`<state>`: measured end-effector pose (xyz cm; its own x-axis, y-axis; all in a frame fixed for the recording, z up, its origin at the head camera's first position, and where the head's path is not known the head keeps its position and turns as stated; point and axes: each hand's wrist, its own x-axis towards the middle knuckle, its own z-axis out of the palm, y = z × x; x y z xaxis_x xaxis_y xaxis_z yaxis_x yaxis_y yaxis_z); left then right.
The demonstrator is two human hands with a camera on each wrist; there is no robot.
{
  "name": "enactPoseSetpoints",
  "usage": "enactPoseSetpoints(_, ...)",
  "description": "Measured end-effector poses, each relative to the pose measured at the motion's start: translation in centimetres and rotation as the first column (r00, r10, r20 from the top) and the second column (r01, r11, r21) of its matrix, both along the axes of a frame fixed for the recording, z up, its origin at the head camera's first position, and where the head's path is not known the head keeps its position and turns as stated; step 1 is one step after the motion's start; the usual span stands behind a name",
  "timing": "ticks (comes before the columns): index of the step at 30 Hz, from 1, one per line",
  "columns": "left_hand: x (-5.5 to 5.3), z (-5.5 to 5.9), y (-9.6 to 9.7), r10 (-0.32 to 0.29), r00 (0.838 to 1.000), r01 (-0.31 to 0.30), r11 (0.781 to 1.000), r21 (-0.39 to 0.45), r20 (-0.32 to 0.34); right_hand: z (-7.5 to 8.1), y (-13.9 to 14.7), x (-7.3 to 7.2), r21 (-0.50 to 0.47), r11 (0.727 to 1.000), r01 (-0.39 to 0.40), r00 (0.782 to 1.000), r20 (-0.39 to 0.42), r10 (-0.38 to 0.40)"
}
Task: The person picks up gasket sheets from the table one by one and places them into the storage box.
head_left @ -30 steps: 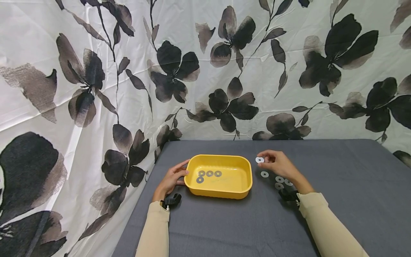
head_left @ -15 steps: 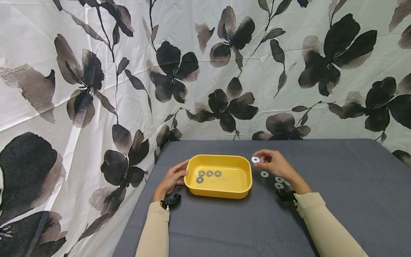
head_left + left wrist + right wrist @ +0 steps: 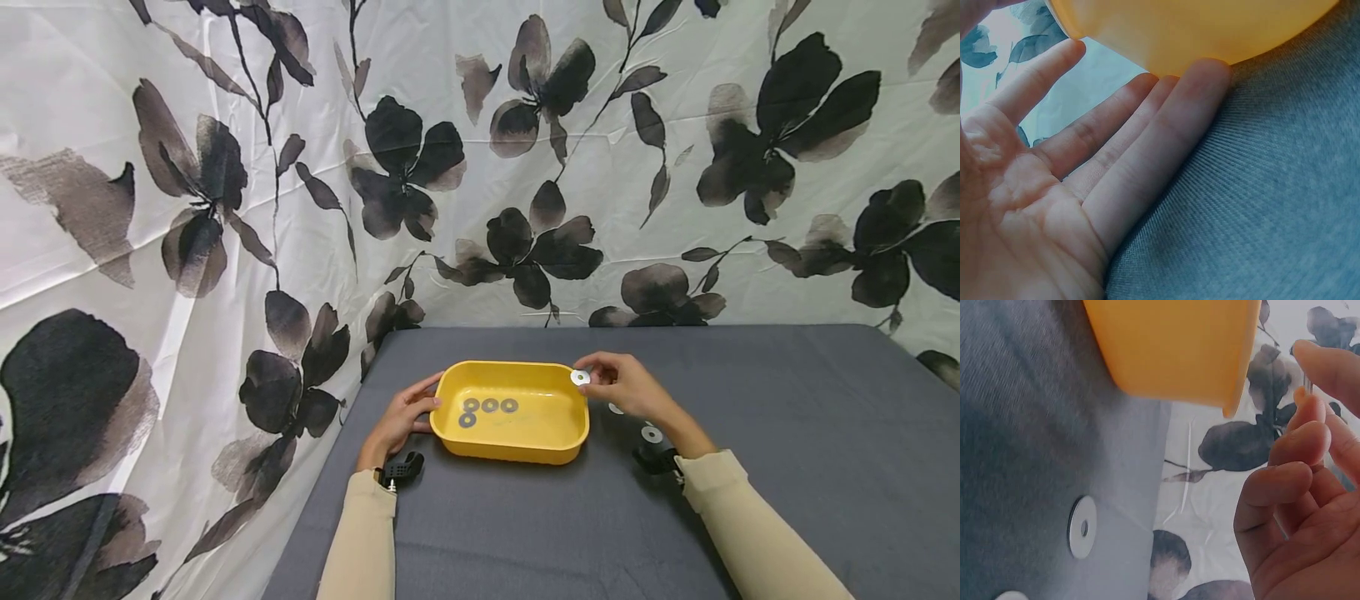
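In the head view, my right hand (image 3: pixel 626 387) pinches a flat metal washer (image 3: pixel 580 377) between thumb and fingertips. It is held up at the far right corner of a yellow plastic tub (image 3: pixel 510 451). Several grey washers (image 3: pixel 490 406) lie flat on the tub's floor, towards its left side. My left hand (image 3: pixel 395 427) is at the tub's left end. Its fingers (image 3: pixel 1141 169) are fairly straight, with tips touching the outer wall in the left wrist view. In the right wrist view the held washer shows only as a thin edge.
Loose washers lie on the grey cloth right of the tub, including a washer (image 3: pixel 652 434) near the right wrist; the right hand and forearm partly hide others. Behind the table (image 3: pixel 810 400) hangs a floral sheet (image 3: pixel 450 183). Each wrist wears a black camera (image 3: pixel 402 469).
My right hand has moved left with the washer, from beside the tub to its right rim. The forearm now covers more of the loose washers. My left hand and the tub have stayed put.
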<state>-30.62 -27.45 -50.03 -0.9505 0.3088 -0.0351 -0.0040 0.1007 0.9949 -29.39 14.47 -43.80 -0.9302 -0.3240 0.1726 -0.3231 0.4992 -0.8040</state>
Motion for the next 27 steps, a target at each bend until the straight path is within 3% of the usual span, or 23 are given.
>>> enactPoseSetpoints(27,0.1,0.0,0.1,0.005,1.0,-0.005,1.0,0.001,0.002,0.9,-4.3,0.6,0.066,0.992,-0.109,0.993,-0.044,0.112)
